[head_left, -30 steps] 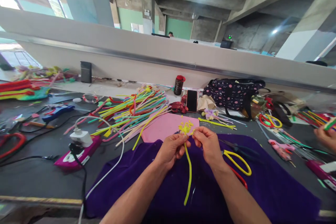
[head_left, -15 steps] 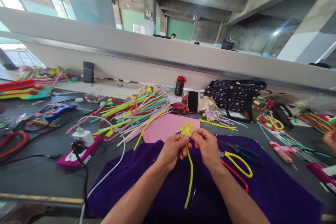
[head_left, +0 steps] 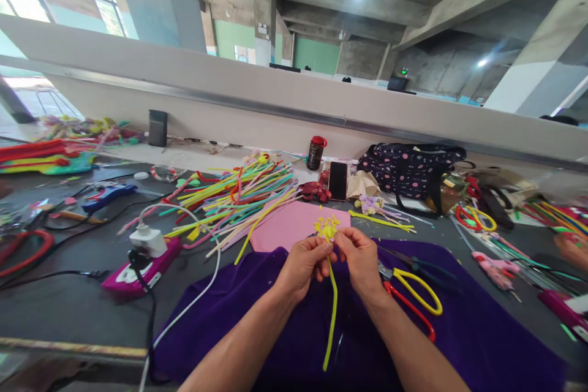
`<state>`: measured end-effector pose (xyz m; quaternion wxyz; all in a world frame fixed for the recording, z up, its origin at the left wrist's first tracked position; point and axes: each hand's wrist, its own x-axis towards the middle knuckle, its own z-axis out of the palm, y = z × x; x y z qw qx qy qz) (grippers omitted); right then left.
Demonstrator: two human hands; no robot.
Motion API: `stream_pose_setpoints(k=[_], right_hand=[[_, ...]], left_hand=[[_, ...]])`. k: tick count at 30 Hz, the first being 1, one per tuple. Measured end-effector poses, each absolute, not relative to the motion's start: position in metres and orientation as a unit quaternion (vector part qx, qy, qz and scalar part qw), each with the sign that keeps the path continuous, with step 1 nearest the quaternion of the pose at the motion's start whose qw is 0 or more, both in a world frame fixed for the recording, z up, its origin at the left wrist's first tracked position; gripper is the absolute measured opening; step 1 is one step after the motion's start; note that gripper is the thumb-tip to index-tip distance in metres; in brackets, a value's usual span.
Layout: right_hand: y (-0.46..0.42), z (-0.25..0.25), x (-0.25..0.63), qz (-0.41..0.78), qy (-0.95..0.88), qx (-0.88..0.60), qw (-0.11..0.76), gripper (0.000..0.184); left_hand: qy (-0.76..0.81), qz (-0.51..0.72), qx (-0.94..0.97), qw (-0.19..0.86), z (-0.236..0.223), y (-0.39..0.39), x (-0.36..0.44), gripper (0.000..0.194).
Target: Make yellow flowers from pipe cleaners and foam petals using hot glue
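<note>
Snug pinches on both sides: left hand (head_left: pixel 305 266) has the yellow flower-like piece (head_left: pixel 326 228) by its stem, right hand (head_left: pixel 361 257) nips its ruffled top, all held over the purple cloth (head_left: pixel 229 300). Scissors (head_left: pixel 411 304) lie on the cloth's right half, pink sheet (head_left: pixel 280 226) pokes out past it, fuzzy stick pile (head_left: pixel 248 190) and phone (head_left: pixel 337 181) way beyond it.

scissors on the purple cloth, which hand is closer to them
Right. The right hand is close beside the scissors; the left hand is farther off to their left.
</note>
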<state>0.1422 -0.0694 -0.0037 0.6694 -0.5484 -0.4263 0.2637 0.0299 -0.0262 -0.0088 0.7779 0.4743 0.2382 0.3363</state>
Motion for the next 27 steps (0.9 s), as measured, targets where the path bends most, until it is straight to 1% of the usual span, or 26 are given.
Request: stream_pose_setpoints(k=[7, 12, 27], right_hand=[[-0.0679, -0.0065, 0.1422, 0.25, -0.435, -0.556, 0.662, 0.016], [-0.0685, -0.0069, 0.1428, 0.249, -0.435, -0.56, 0.66, 0.014], [-0.0688, -0.0057, 0.1454, 0.262, -0.447, -0.563, 0.644, 0.015]], left_hand=[[0.26, 0.338, 0.481, 0.766, -0.0105, -0.0254, 0.0305, 0.025], [0.256, 0.348, 0.492, 0.756, -0.0116, -0.025, 0.0306, 0.024], [0.256, 0.337, 0.51, 0.749, -0.0092, -0.0243, 0.0283, 0.029]])
